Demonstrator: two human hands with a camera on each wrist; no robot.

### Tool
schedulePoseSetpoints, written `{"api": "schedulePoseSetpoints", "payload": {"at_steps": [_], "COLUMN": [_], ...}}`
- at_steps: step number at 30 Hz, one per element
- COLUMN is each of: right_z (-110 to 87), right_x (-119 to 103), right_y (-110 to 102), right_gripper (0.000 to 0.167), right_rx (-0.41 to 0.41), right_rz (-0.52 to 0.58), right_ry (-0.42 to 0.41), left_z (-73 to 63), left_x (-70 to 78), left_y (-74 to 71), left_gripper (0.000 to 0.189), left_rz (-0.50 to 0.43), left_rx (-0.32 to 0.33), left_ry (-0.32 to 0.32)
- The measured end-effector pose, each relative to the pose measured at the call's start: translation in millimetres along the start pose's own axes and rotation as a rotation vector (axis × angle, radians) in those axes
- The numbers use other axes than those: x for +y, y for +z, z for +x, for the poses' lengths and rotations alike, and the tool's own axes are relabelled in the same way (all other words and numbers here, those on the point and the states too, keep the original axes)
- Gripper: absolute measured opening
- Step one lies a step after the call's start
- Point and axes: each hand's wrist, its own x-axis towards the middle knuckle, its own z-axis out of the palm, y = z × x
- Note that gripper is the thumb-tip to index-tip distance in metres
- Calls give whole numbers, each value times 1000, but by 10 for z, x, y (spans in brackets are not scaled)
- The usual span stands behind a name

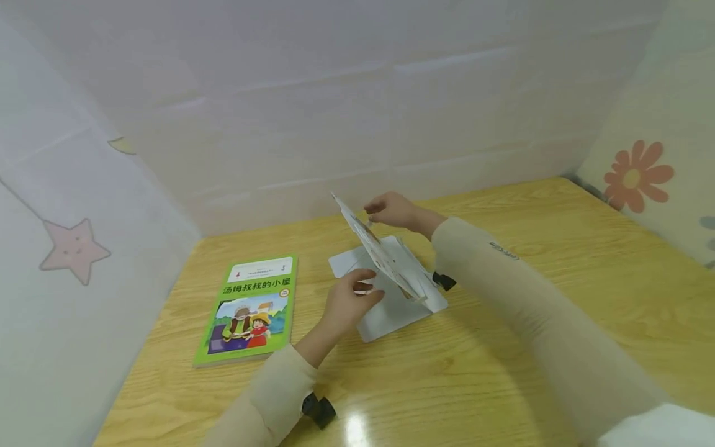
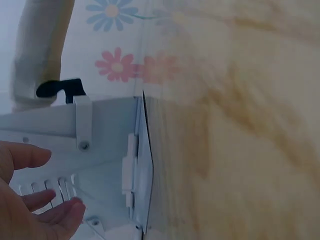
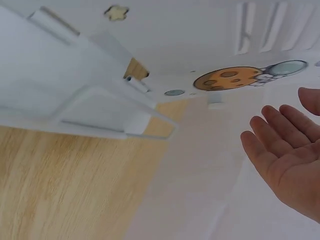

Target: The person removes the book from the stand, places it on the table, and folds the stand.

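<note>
A white folding book stand (image 1: 385, 316) is on the table, its flat base down and its slotted panel (image 1: 365, 239) tilted up from it. My left hand (image 1: 346, 304) is at the panel's lower left side, thumb and fingers spread apart around nothing. The left wrist view shows those fingers loosely bent in front of the panel's slots (image 2: 62, 189). Beside the panel's upper part is my right hand (image 1: 393, 211); in the right wrist view its palm faces up with fingers extended, apart from the ladybug print (image 3: 227, 79). A thin wire support (image 3: 167, 131) juts out beneath the panel.
A green children's book (image 1: 251, 310) lies flat to the left of the stand. Pale walls with star and flower prints (image 1: 637, 177) close in the wooden table (image 1: 424, 391) at the back and sides. Black wrist straps (image 1: 318, 410) hang near the tabletop.
</note>
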Motion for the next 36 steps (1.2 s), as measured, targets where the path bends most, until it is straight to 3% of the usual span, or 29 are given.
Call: {"api": "schedulePoseSetpoints", "payload": {"at_steps": [5,12,20,36], "right_z": [-221,-536,-869,-1297], "right_x": [-83,-159,-148,-96], "right_y": [-50,-60,96,416], "right_gripper": [38,38,36,33], "right_rx": [61,95,112,107], "right_rz": [103,195,216,149], "right_ry": [-20,-106,-207,-302], "left_z": [98,218,256,280], "left_x": [-128,-274,-410,-625], "left_y": [-104,-168,-200,-200], "left_gripper": [72,93,94,86], "left_rz": [92,165,195,216], "left_rx": [58,21,-78,-140], "left_ry": [-57,-141,-141,-113]}}
